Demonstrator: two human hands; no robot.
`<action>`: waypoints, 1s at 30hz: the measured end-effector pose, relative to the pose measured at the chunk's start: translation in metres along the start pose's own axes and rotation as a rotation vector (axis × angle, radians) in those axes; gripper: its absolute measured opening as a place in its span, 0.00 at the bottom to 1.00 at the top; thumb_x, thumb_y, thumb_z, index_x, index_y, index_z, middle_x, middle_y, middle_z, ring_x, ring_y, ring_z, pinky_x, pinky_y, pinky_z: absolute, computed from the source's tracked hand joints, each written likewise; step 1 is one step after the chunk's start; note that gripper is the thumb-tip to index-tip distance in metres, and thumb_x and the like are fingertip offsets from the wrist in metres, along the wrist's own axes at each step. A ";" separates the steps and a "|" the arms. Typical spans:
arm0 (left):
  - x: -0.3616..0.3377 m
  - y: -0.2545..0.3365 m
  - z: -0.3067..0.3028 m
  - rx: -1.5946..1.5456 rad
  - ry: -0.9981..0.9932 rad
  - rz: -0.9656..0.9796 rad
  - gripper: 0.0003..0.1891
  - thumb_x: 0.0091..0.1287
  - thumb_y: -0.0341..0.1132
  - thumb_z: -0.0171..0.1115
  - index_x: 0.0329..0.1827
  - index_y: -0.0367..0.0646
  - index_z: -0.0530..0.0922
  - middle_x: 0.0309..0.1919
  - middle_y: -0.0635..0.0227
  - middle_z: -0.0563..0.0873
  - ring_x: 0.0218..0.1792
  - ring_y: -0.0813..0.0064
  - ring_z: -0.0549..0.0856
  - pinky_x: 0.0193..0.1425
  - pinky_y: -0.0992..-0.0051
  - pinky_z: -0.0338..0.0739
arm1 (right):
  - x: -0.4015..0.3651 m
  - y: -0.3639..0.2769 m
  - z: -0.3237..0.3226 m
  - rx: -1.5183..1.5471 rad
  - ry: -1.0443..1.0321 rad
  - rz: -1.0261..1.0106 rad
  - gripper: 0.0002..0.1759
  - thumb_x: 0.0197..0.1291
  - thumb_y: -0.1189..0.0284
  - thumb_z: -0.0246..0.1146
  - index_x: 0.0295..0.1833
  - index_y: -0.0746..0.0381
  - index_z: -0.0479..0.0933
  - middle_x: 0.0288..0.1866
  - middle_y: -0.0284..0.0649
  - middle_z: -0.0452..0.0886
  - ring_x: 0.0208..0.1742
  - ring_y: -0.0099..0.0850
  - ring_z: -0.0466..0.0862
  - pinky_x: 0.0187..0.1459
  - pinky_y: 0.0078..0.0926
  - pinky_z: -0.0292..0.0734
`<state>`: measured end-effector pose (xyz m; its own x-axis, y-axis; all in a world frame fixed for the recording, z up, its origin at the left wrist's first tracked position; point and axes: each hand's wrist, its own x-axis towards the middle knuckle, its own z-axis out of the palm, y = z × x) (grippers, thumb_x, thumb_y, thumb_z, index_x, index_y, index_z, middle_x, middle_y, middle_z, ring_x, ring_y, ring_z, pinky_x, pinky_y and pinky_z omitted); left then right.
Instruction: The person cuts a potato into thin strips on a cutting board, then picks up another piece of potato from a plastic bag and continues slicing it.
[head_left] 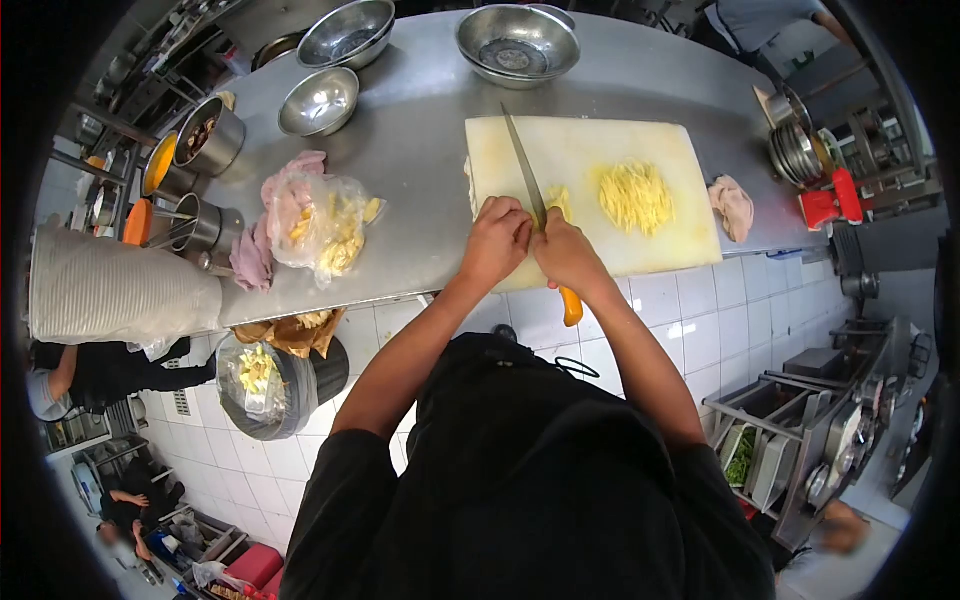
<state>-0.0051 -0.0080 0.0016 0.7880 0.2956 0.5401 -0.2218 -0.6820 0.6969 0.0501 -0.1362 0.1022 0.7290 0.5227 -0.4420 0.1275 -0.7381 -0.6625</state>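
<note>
A kitchen knife (522, 152) with an orange handle is held in my right hand (568, 252), its long blade pointing away across the white cutting board (640, 138). My left hand (498, 238) is curled at the board's near edge, fingertips drawn together right beside the blade; what they press on, if anything, I cannot tell. Just right of the blade lies a small bunch of yellow cut strips (558, 203). A larger pile of thin yellow strips (637, 198) rests further right on the board.
Left on the steel table (420, 150) sits a plastic bag with yellow pieces (318, 222) by pink cloths (252, 255). Metal bowls (518, 45) stand at the back. A pink cloth (732, 207) lies right of the board. Below left is a lined bin (255, 400). Other people are at left.
</note>
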 end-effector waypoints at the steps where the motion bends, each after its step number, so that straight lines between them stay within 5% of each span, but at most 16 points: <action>1: 0.000 0.001 -0.001 -0.003 -0.003 -0.007 0.04 0.58 0.20 0.70 0.35 0.35 0.87 0.40 0.61 0.84 0.45 0.56 0.82 0.50 0.62 0.82 | 0.000 0.001 -0.004 0.010 -0.010 0.001 0.16 0.72 0.70 0.52 0.53 0.75 0.68 0.33 0.62 0.86 0.23 0.48 0.88 0.32 0.44 0.86; 30: -0.001 -0.004 0.000 -0.014 0.024 -0.018 0.08 0.56 0.18 0.70 0.37 0.36 0.87 0.40 0.62 0.83 0.44 0.56 0.82 0.49 0.63 0.80 | -0.003 -0.008 0.005 0.002 -0.003 0.020 0.15 0.73 0.70 0.52 0.53 0.74 0.67 0.32 0.62 0.85 0.22 0.48 0.88 0.34 0.43 0.86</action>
<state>-0.0054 -0.0054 -0.0020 0.7779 0.3240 0.5384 -0.2155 -0.6673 0.7129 0.0436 -0.1291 0.1058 0.7293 0.5088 -0.4574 0.1111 -0.7477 -0.6547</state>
